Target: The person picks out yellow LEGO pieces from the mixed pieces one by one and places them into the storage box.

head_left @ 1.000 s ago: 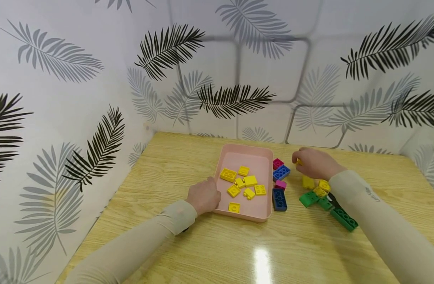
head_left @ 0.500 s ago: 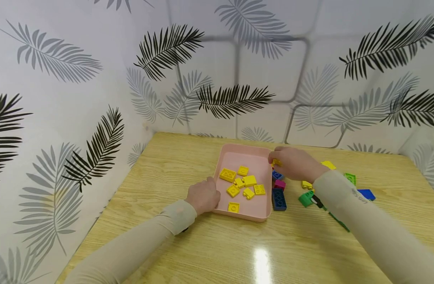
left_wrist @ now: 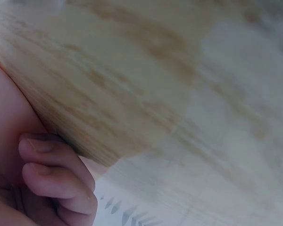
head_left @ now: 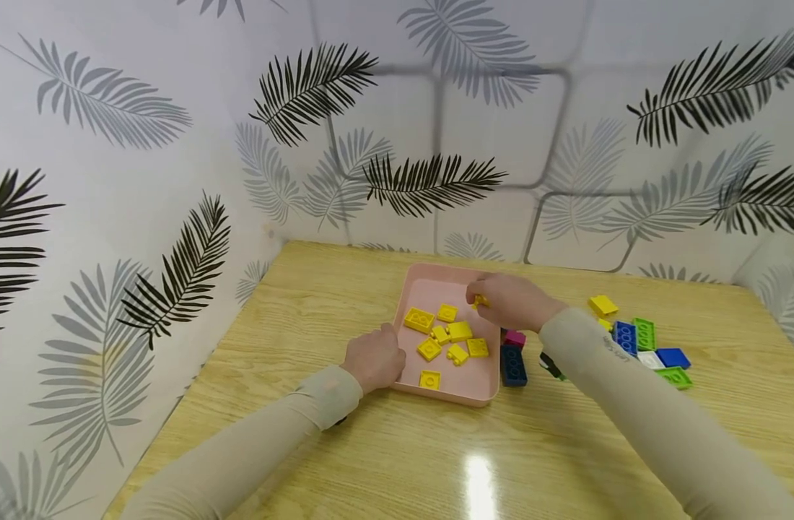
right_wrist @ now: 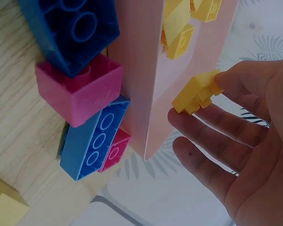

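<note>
A pink tray [head_left: 449,396] lies on the table with several yellow bricks [head_left: 459,331] spread over its floor. At its near left side my left hand [head_left: 374,359] grips the rim; the left wrist view shows curled fingers [left_wrist: 61,183], with much of the contact hidden. Over the tray's far right part, my right hand [head_left: 517,300] pinches a yellow toy brick [right_wrist: 198,92] between thumb and fingertips. From the right wrist camera, that brick is seen above the tray floor, studs toward the fingers.
Against the tray's right side lie a dark blue brick [head_left: 514,365], a magenta brick [right_wrist: 80,89] and a lighter blue brick [right_wrist: 96,143]. Farther right are yellow [head_left: 603,305], lime green [head_left: 644,334], white and blue bricks, partly behind the right sleeve. A patterned wall stands behind the table.
My right hand has carried the yellow brick leftward from the loose bricks, across the tray's right rim and over its inside. My left hand has stayed at the tray's rim.
</note>
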Demonstrator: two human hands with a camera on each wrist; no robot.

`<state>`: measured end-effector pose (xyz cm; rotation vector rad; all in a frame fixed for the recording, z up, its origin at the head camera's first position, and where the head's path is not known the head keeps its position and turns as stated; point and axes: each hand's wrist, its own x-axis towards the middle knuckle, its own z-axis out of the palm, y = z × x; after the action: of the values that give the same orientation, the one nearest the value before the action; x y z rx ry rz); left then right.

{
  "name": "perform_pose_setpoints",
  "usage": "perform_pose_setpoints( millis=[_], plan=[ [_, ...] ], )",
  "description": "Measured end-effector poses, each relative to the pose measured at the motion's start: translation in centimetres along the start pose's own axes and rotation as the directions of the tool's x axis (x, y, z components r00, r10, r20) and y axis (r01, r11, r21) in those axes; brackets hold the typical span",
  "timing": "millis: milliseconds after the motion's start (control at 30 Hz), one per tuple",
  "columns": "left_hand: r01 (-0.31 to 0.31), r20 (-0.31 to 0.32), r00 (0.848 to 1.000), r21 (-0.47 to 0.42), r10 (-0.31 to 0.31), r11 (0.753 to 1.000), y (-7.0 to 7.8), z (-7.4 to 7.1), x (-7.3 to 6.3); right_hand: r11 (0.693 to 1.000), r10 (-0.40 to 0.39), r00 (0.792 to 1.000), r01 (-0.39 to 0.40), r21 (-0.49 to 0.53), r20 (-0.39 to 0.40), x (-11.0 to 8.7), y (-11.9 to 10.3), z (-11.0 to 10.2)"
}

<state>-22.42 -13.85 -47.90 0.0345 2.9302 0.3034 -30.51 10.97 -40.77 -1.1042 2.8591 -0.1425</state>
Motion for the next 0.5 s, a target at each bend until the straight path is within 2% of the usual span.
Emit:
perform_pose_setpoints(
  millis=[500],
  plan=[
    [-0.013, -0.005, 1.0, 0.024, 0.013, 1.0, 0.0, -0.3, -0.2, 0.998, 0.051, 0.995, -0.053, 0.016, 0.089, 1.6, 0.2, 0.9]
  ],
)
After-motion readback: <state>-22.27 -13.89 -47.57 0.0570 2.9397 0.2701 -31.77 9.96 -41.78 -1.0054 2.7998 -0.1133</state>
